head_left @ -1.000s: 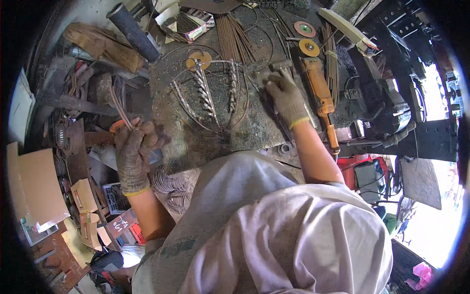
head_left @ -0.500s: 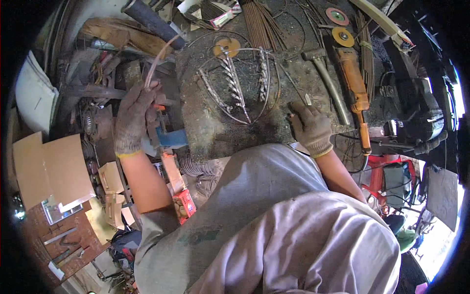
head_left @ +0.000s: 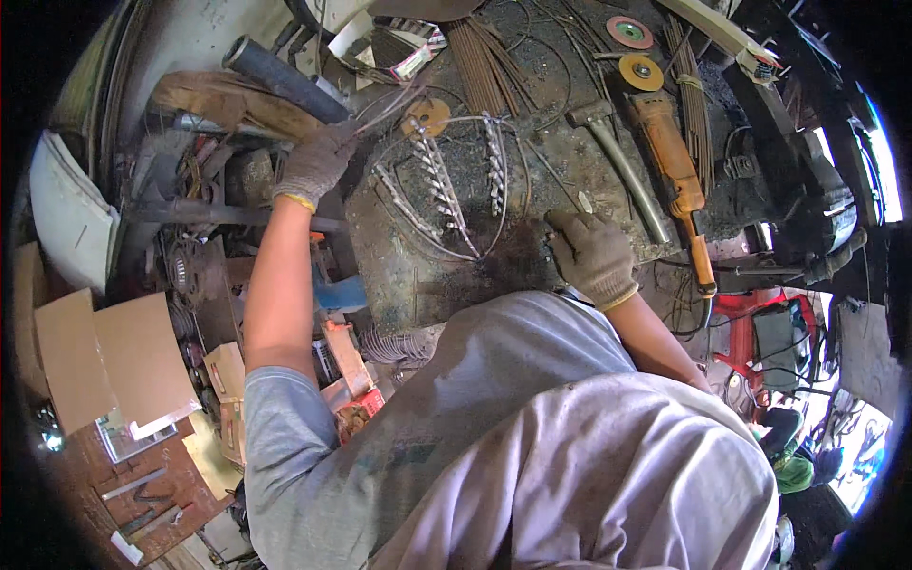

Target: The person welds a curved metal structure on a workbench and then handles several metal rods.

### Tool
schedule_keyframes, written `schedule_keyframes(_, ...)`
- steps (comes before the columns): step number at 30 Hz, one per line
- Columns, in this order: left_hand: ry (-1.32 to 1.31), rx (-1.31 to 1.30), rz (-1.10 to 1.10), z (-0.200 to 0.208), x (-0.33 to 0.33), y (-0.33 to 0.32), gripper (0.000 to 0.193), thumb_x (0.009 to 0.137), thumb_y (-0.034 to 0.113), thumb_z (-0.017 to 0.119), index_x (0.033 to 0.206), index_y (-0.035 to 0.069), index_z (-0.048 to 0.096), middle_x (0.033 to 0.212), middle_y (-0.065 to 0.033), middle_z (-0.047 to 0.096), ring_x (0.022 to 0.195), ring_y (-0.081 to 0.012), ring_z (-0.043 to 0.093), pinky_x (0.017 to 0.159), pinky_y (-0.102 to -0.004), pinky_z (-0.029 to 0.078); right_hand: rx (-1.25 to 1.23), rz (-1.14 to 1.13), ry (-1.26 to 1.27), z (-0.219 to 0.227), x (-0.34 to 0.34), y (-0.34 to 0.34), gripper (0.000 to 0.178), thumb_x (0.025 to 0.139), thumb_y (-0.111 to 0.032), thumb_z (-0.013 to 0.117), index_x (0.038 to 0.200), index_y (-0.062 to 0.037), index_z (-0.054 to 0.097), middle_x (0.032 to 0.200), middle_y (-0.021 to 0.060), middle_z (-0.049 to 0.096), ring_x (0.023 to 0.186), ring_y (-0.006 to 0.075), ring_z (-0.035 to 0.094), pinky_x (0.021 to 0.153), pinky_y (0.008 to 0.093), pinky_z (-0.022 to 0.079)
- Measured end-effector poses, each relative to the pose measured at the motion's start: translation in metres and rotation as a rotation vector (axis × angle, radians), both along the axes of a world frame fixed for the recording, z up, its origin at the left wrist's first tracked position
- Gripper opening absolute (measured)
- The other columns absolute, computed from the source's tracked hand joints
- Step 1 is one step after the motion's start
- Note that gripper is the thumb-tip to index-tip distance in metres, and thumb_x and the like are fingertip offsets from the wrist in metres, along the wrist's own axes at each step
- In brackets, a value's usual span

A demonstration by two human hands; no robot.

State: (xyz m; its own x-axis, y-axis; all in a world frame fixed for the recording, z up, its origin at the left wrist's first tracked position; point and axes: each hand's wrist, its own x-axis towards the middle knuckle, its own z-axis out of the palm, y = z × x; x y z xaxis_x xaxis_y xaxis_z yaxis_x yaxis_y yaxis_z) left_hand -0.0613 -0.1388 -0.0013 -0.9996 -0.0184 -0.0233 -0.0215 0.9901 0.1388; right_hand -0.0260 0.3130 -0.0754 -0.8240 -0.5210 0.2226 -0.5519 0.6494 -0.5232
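My left hand (head_left: 318,163), in a grey-brown knit glove with a yellow cuff edge, is closed on one end of some thin strips (head_left: 394,106). They are smeared by motion and point toward the far right, over the bench's left side. Beside them on the dark metal bench (head_left: 389,280) lies a metal frame (head_left: 442,195) of thin bent rods with leaf-like rows of short pieces, coming to a point toward me. My right hand (head_left: 594,255), gloved too, rests at the bench's near edge with fingers partly apart and no held thing visible. A small pale tip (head_left: 584,201) lies just beyond its fingers.
Right of the frame lie a hammer (head_left: 622,171) and an orange angle grinder (head_left: 670,157) with its cord. A bundle of rods (head_left: 484,66) and a yellow disc (head_left: 425,118) are farther back. A dark pipe (head_left: 285,78) stands out at the left; cardboard (head_left: 142,356) is lower left.
My left hand has moved right and farther away, swinging the thin strips from upright at the left to over the bench. My right hand has stayed nearly still; the view has shifted slightly.
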Motion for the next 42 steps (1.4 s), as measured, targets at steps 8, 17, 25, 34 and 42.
schedule_keyframes(8, -0.129, -0.234, -0.043, -0.020, -0.011, 0.007, 0.036, 0.095, 0.026, 0.062, 0.129, 0.018, 0.067, 0.123, -0.0190, 0.069, 0.111, -0.0432, 0.065, 0.095, -0.0489, 0.053, -0.006, -0.008, 0.039, -0.002, -0.001, -0.001, 0.026, 0.091, -0.026, 0.067, 0.114, -0.0142, 0.071, 0.095, 0.0132, 0.073, 0.087, 0.0362, 0.070, 0.078, 0.0476, 0.056)
schedule_keyframes(17, -0.026, -0.084, -0.014, -0.070, -0.013, -0.023, 0.035, 0.094, 0.030, 0.065, 0.127, 0.019, 0.071, 0.122, -0.0214, 0.069, 0.112, -0.0425, 0.065, 0.094, -0.0502, 0.052, -0.023, 0.015, -0.079, 0.003, -0.006, -0.001, 0.029, 0.091, -0.027, 0.068, 0.114, -0.0110, 0.073, 0.097, 0.0165, 0.073, 0.088, 0.0386, 0.070, 0.081, 0.0482, 0.056)
schedule_keyframes(25, -0.085, -0.107, -0.049, -0.082, -0.010, -0.041, 0.040, 0.094, 0.035, 0.065, 0.132, 0.024, 0.070, 0.126, -0.0204, 0.068, 0.116, -0.0421, 0.064, 0.099, -0.0494, 0.050, -0.148, -0.100, 0.076, 0.064, -0.149, -0.047, 0.031, 0.096, -0.030, 0.060, 0.117, -0.0102, 0.073, 0.109, 0.0216, 0.072, 0.102, 0.0406, 0.069, 0.086, 0.0506, 0.055)
schedule_keyframes(34, -0.197, -0.169, -0.045, -0.061, -0.024, -0.019, 0.040, 0.096, 0.037, 0.062, 0.132, 0.019, 0.068, 0.139, -0.0192, 0.061, 0.127, -0.0399, 0.058, 0.106, -0.0494, 0.046, 0.551, 0.034, 0.042, 0.017, -0.317, -0.136, 0.033, 0.097, -0.016, 0.054, 0.124, -0.0139, 0.073, 0.125, 0.0179, 0.071, 0.117, 0.0364, 0.069, 0.095, 0.0484, 0.057)
schedule_keyframes(42, -0.163, -0.195, -0.104, -0.080, -0.025, -0.038, 0.045, 0.096, 0.034, 0.062, 0.134, 0.011, 0.065, 0.142, -0.0201, 0.058, 0.132, -0.0389, 0.055, 0.111, -0.0467, 0.044, 0.579, 0.074, 0.206, -0.005, -0.338, -0.132, 0.028, 0.097, -0.014, 0.055, 0.115, -0.0119, 0.076, 0.119, 0.0182, 0.073, 0.109, 0.0378, 0.072, 0.090, 0.0486, 0.059)
